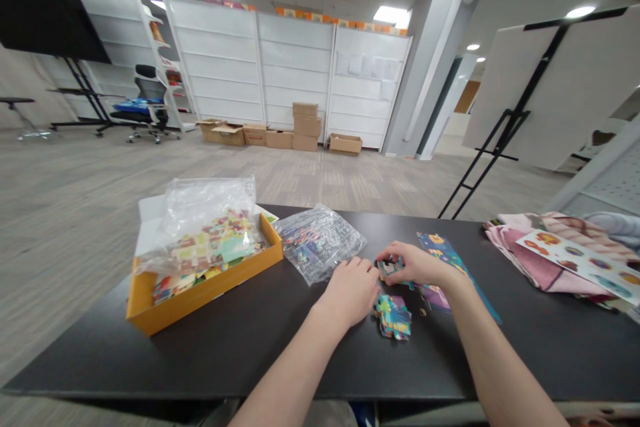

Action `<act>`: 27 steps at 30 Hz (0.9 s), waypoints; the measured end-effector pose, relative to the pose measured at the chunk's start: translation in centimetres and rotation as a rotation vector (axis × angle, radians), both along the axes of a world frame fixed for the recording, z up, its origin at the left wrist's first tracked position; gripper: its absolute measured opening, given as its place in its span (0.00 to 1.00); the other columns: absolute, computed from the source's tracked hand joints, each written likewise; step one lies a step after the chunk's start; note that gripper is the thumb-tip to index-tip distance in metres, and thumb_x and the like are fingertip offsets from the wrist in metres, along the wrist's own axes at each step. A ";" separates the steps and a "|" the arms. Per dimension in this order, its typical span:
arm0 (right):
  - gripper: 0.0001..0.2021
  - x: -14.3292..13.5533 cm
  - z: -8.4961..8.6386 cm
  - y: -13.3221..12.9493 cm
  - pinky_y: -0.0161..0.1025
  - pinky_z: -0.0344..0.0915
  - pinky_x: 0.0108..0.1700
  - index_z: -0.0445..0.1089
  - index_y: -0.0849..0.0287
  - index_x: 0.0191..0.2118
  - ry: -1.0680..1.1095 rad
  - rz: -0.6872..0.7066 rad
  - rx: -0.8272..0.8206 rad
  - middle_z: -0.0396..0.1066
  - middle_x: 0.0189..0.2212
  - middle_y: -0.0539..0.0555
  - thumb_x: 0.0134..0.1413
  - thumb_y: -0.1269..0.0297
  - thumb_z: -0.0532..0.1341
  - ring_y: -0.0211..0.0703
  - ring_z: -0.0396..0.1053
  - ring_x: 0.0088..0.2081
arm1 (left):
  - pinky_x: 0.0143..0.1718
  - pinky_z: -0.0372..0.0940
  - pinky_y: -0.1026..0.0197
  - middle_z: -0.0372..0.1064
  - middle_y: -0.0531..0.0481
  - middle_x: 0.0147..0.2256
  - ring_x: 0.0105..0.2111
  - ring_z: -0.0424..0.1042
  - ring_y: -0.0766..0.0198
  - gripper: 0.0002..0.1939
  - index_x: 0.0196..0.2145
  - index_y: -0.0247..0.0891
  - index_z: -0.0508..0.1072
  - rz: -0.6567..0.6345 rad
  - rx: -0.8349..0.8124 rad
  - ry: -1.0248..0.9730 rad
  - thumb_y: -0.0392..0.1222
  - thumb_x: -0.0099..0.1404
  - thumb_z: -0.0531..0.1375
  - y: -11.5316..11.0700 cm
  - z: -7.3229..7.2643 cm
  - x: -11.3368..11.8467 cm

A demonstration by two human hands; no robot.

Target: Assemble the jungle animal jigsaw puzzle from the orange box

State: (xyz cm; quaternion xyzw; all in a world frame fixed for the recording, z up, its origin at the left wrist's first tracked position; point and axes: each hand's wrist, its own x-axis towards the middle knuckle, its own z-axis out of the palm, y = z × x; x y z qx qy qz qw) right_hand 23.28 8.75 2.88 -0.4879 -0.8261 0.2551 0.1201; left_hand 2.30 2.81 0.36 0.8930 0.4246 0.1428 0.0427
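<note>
Puzzle pieces (387, 269) in fingers, over the black tabletop (225, 360).
The right hand (413, 263) holds them with narrow grip, on the far side of a small stack (394, 317). The left hand (350, 290) is just beside, fingers bent; whether it holds something, I cannot tell. The present step seems careful handling; moving these pieces together would call for light, even pressure.

Table (240, 347): one open lane along the near side, from before the box (210, 292) to the stack (394, 317); a second between the strip (447, 250) and the cloth (523, 257). Obstacles: box at left (its plastic (210, 203) rising above the rim), bag (323, 240) just beside it, stack nearer the front edge.
</note>
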 end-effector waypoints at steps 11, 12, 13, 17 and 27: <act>0.17 0.2 -0.5 0.7 0.37 0.65 0.35 0.69 0.58 0.34 0.294 0.011 -0.243 0.71 0.28 0.49 0.42 0.55 0.73 0.40 0.67 0.32 | 0.49 0.68 0.51 0.74 0.45 0.46 0.48 0.71 0.53 0.12 0.47 0.40 0.74 0.019 -0.069 -0.066 0.43 0.72 0.55 0.4 0.5 -0.2; 0.19 0.5 -0.4 0.8 0.38 0.66 0.36 0.69 0.59 0.34 0.368 0.008 -0.284 0.71 0.28 0.49 0.43 0.52 0.73 0.40 0.68 0.32 | 0.49 0.68 0.52 0.74 0.45 0.46 0.48 0.72 0.53 0.12 0.48 0.40 0.74 0.025 -0.076 -0.076 0.43 0.72 0.55 0.3 0.6 -0.3; 0.21 0.9 -0.3 0.9 0.39 0.67 0.37 0.70 0.59 0.35 0.437 -0.012 -0.298 0.72 0.29 0.50 0.43 0.49 0.73 0.41 0.69 0.32 | 0.49 0.68 0.52 0.74 0.45 0.46 0.48 0.72 0.53 0.11 0.47 0.40 0.74 0.028 -0.079 -0.084 0.43 0.72 0.55 0.3 0.6 -0.4; 0.28 3.7 0.4 1.3 0.40 0.67 0.38 0.73 0.60 0.40 0.597 -0.215 -0.183 0.75 0.34 0.55 0.41 0.42 0.73 0.43 0.72 0.35 | 0.49 0.68 0.53 0.74 0.45 0.46 0.47 0.72 0.54 0.10 0.46 0.39 0.74 0.010 -0.067 -0.083 0.42 0.71 0.56 0.0 0.3 -0.9; 0.24 6.4 -1.2 2.5 0.43 0.70 0.41 0.80 0.61 0.38 0.236 -0.218 -0.169 0.78 0.31 0.55 0.40 0.46 0.71 0.47 0.74 0.34 | 0.51 0.67 0.52 0.73 0.43 0.47 0.49 0.71 0.53 0.10 0.45 0.38 0.74 0.002 -0.048 -0.020 0.41 0.72 0.54 -0.4 0.6 -0.8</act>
